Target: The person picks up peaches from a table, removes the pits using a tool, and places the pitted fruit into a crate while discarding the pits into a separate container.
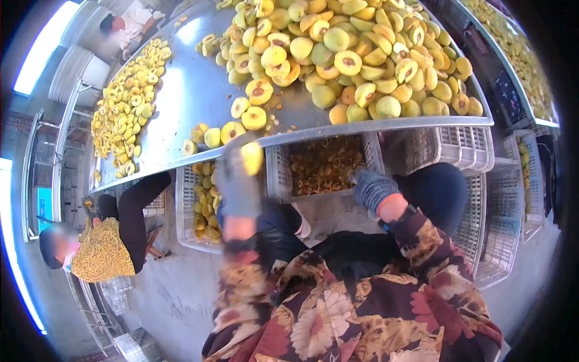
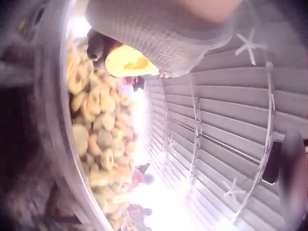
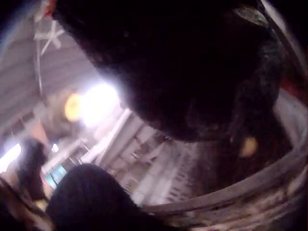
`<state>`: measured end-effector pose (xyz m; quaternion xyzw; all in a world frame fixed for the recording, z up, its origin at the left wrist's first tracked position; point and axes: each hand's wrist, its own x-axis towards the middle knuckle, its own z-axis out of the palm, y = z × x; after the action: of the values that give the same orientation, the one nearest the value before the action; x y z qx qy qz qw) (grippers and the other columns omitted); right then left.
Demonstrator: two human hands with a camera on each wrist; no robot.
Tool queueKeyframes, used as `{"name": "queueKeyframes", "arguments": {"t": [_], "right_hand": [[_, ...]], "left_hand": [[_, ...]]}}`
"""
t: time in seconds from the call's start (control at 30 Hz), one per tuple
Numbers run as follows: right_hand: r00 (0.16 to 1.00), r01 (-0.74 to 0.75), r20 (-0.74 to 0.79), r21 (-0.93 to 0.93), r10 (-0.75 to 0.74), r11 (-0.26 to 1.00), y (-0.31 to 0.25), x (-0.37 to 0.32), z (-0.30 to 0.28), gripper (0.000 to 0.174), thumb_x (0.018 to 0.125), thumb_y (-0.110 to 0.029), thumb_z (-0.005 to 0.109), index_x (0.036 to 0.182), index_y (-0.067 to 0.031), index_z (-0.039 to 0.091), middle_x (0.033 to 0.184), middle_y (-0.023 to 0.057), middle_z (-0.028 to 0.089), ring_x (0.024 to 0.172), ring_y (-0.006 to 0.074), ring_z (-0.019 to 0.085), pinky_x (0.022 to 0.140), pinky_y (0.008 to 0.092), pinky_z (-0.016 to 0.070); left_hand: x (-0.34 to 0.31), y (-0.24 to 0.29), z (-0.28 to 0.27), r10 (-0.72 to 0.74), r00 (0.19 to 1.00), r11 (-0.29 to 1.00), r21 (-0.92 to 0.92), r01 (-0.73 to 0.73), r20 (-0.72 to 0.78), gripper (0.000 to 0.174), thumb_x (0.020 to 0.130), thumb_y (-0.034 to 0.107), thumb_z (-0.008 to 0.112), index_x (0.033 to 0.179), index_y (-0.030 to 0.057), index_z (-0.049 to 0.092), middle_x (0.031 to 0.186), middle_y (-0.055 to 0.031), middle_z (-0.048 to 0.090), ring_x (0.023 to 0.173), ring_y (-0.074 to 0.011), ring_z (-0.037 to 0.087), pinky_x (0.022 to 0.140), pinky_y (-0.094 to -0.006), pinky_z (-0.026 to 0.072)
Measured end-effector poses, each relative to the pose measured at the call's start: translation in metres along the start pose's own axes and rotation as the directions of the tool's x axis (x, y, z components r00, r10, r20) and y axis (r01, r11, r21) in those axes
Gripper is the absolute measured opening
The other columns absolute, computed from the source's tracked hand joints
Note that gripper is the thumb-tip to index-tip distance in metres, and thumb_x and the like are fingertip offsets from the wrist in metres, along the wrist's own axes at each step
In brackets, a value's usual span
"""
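Observation:
My left hand (image 1: 237, 187), in a grey knit glove and blurred, is raised at the metal table's front edge. It grips a yellow peach half (image 1: 252, 158); in the left wrist view the hollowed cut face of the peach half (image 2: 129, 61) shows beside the fingers. My right hand (image 1: 375, 190), in a grey knit glove, is lower, over the near right corner of a crate (image 1: 278, 175) of brown pits and scraps (image 1: 322, 163). Its fingers look bent, and I cannot tell whether they hold something. The right hand (image 3: 183, 72) is a dark shape in the right wrist view.
Peach halves (image 1: 336, 40) are heaped on the metal table (image 1: 181, 108), with a second pile (image 1: 129, 102) at left. A crate (image 1: 181, 211) of peaches stands below the edge; pale crates (image 1: 449, 148) stand at right. One person (image 1: 102, 247) sits at left, another (image 1: 129, 27) farther back.

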<state>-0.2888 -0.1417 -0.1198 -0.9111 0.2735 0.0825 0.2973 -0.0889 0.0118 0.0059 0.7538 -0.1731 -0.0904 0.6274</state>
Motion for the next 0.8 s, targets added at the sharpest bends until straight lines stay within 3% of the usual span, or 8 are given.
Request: {"name": "queueKeyframes", "arguments": {"t": [0.07,0.13,0.23,0.3,0.33,0.37,0.53,0.8], "right_hand": [[0.996,-0.081,0.035,0.022,0.081,0.996,-0.011,-0.009,-0.021,0.035,0.083,-0.026,0.058,0.109,-0.0039,0.056,0.095,0.019,0.065,0.095,0.037,0.062,0.082,0.0445,0.0493],[0.99,-0.124,0.067,0.01,0.123,0.992,-0.031,-0.015,-0.038,0.037,0.083,-0.026,0.058,0.112,-0.0018,0.058,0.103,0.0213,0.064,0.096,0.036,0.062,0.083,0.0431,0.0492],[0.986,-0.16,0.048,0.031,0.158,0.987,-0.01,0.006,-0.003,0.031,0.085,-0.027,0.056,0.103,-0.0023,0.061,0.095,0.0226,0.065,0.093,0.0366,0.063,0.081,0.0444,0.0497],[0.989,-0.147,0.026,0.063,0.146,0.987,-0.012,0.006,-0.001,0.027,0.085,-0.025,0.056,0.1,-0.0025,0.061,0.092,0.0228,0.065,0.091,0.0368,0.063,0.079,0.0449,0.0501],[0.992,-0.121,-0.01,0.087,0.122,0.989,-0.016,0.001,-0.003,0.025,0.085,-0.023,0.056,0.098,-0.0027,0.061,0.09,0.0229,0.065,0.089,0.0369,0.064,0.078,0.0451,0.0502],[0.994,-0.096,-0.045,0.106,0.102,0.99,-0.019,-0.003,-0.006,0.023,0.085,-0.021,0.055,0.097,-0.0029,0.062,0.089,0.023,0.065,0.087,0.0371,0.064,0.076,0.0453,0.0504],[0.978,0.042,-0.207,0.114,-0.018,0.993,-0.012,-0.016,-0.007,0.026,0.08,-0.025,0.061,0.096,-0.006,0.058,0.073,0.0182,0.064,0.071,0.0366,0.064,0.065,0.0462,0.051],[0.986,0.062,-0.162,0.135,-0.04,0.989,0.002,-0.014,-0.006,0.029,0.078,-0.028,0.064,0.098,-0.0069,0.057,0.075,0.0158,0.065,0.071,0.0363,0.064,0.064,0.0445,0.0516]], "left_hand": [[0.016,0.005,-0.062,0.07,0.996,0.884,0.465,-0.04,-0.047,0.036,0.092,0.031,0.044,0.108,0.0049,0.063,0.109,-0.0166,0.062,0.099,-0.0291,0.058,0.089,-0.0388,0.0433],[0.042,-0.008,-0.122,-0.191,0.981,0.381,0.924,0.036,0.041,0.044,0.089,0.04,0.048,0.106,0.0021,0.064,0.109,-0.0211,0.062,0.1,-0.0332,0.059,0.088,-0.0424,0.0429],[0.04,0.017,-0.081,-0.068,0.977,0.429,0.89,-0.156,0.204,0.055,0.085,0.047,0.053,0.11,-0.0012,0.06,0.114,-0.0234,0.059,0.105,-0.0352,0.057,0.09,-0.0433,0.0425],[0.045,0.008,-0.019,-0.023,0.974,0.632,0.758,-0.162,0.227,0.063,0.081,0.05,0.057,0.115,-0.0026,0.056,0.115,-0.0245,0.058,0.106,-0.0356,0.057,0.09,-0.0428,0.043],[0.046,0.013,0.018,-0.219,0.944,0.713,0.701,-0.018,0.246,0.072,0.077,0.054,0.061,0.119,-0.004,0.052,0.118,-0.0262,0.056,0.11,-0.0361,0.055,0.092,-0.0423,0.0427],[0.05,0.013,0.051,-0.069,0.936,0.643,0.733,-0.222,0.344,0.069,0.075,0.054,0.064,0.109,-0.0063,0.054,0.103,-0.0273,0.061,0.093,-0.0369,0.061,0.082,-0.0387,0.0467],[0.075,0.014,0.171,-0.258,0.916,0.498,0.855,-0.145,0.305,0.07,0.073,0.048,0.069,0.114,-0.0052,0.049,0.109,-0.0231,0.062,0.101,-0.0347,0.062,0.085,-0.0409,0.0488],[0.084,-0.003,0.187,-0.283,0.882,0.558,0.812,-0.168,0.377,0.066,0.073,0.038,0.072,0.116,-0.005,0.047,0.113,-0.0231,0.06,0.1,-0.0326,0.063,0.085,-0.0387,0.0501]]}}
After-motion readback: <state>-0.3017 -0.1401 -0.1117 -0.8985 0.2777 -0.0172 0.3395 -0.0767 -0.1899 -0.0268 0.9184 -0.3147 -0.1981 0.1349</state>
